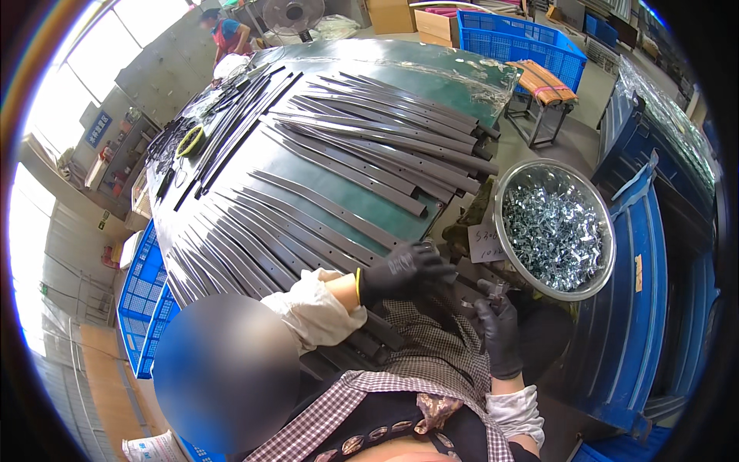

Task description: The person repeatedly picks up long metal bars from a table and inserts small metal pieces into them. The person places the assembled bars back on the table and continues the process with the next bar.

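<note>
My left hand, in a black glove with a yellow cuff edge, reaches over the near ends of the dark metal strips. Its fingers are curled together, and what they hold, if anything, is hidden. To its right, my right hand, also black-gloved, is closed with small shiny metal clips at its fingertips. Just beyond it stands a round basin filled with similar loose metal clips. A handwritten paper label rests against the basin's left side.
Many strips lie fanned across the green table, with a yellow-green ring-shaped holder at its left. Blue crates and a stool stand beyond. Blue metal bins flank the right. Another person is at the far left.
</note>
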### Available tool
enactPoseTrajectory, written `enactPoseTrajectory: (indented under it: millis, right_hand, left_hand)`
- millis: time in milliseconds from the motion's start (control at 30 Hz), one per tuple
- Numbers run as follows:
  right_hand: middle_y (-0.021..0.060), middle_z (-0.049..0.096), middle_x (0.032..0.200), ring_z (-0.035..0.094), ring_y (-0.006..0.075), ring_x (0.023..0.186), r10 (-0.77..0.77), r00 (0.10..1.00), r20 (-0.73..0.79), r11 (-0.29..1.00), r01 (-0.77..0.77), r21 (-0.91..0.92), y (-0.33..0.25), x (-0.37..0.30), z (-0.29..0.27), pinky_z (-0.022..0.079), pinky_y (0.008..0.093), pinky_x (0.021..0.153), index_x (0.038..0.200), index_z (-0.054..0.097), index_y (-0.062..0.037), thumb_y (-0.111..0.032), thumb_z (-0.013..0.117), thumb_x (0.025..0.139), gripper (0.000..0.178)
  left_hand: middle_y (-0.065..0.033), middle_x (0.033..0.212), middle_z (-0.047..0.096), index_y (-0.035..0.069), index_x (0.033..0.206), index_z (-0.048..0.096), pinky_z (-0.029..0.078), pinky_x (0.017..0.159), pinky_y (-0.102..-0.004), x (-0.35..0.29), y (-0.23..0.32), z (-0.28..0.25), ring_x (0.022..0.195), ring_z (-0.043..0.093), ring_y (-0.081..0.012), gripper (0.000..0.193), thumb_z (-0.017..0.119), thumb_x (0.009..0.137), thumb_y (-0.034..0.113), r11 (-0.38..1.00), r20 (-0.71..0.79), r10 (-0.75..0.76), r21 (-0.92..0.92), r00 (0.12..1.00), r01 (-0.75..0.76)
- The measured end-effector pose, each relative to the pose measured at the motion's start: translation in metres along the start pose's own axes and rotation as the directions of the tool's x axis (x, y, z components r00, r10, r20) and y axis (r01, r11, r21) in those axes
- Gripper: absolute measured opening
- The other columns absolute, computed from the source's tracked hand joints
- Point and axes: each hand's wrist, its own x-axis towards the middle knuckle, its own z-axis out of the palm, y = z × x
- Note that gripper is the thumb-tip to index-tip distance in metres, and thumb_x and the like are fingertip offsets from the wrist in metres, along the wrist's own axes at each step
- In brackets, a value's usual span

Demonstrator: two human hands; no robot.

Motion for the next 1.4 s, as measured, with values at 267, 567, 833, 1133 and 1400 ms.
enactPoseTrajectory:
  millis: [267,567,833,1133,1400]
  right_hand:
    - [-0.0003,0.066,0.1,0.055,0.0032,0.084,-0.039,0.993,0.113,0.976,0.062,-0.209,-0.02,-0.012,0.021,0.048,0.0221,0.071,0.138,0.053,0.0011,-0.01,0.067,0.096,0.046]
    - [0.015,0.067,0.113,0.066,0.0216,0.104,-0.029,0.924,0.382,0.946,0.149,-0.288,0.01,-0.009,0.005,0.052,0.034,0.09,0.132,0.058,-0.0001,-0.033,0.089,0.074,0.074]
    - [0.0147,0.07,0.103,0.068,0.0216,0.095,0.018,0.959,0.282,0.811,0.151,-0.565,-0.014,-0.004,0.005,0.053,0.0341,0.084,0.12,0.063,0.0003,-0.039,0.086,0.077,0.063]
    - [0.0121,0.068,0.085,0.064,0.0184,0.074,-0.179,0.973,0.145,0.805,0.23,-0.547,0.019,0.039,-0.012,0.05,0.0341,0.07,0.109,0.066,0.0008,-0.045,0.082,0.08,0.056]
    - [0.0113,0.066,0.078,0.062,0.0166,0.069,-0.175,0.857,0.485,0.703,0.453,-0.548,0.013,0.089,-0.022,0.049,0.0329,0.066,0.096,0.069,0.0019,-0.038,0.082,0.081,0.045]
  left_hand:
    - [-0.0096,0.09,0.061,0.011,0.111,0.068,0.051,0.075,-0.0443,0.0,0.039,0.006,0.084,0.064,-0.0305,0.031,0.068,0.082,0.02,0.988,0.037,0.096,-0.123,0.995,-0.09]
    - [-0.0087,0.092,0.062,0.011,0.096,0.071,0.049,0.073,-0.0415,-0.003,0.043,0.01,0.082,0.061,-0.0295,0.023,0.069,0.075,0.018,0.952,0.095,0.206,-0.251,0.974,-0.177]
    - [-0.0092,0.109,0.067,0.015,0.114,0.072,0.05,0.084,-0.0425,-0.003,0.011,0.006,0.095,0.064,-0.0307,0.038,0.077,0.076,0.017,0.974,0.088,-0.023,-0.224,0.996,0.042]
    - [-0.0108,0.108,0.068,0.013,0.115,0.071,0.05,0.088,-0.0433,0.001,-0.048,0.014,0.096,0.064,-0.0335,0.047,0.08,0.072,0.027,0.989,0.146,-0.145,-0.001,0.979,0.147]
    - [-0.0116,0.099,0.068,0.008,0.113,0.071,0.05,0.086,-0.0426,0.004,-0.048,0.023,0.092,0.064,-0.0331,0.043,0.079,0.073,0.021,0.969,0.126,-0.133,-0.193,0.983,0.156]
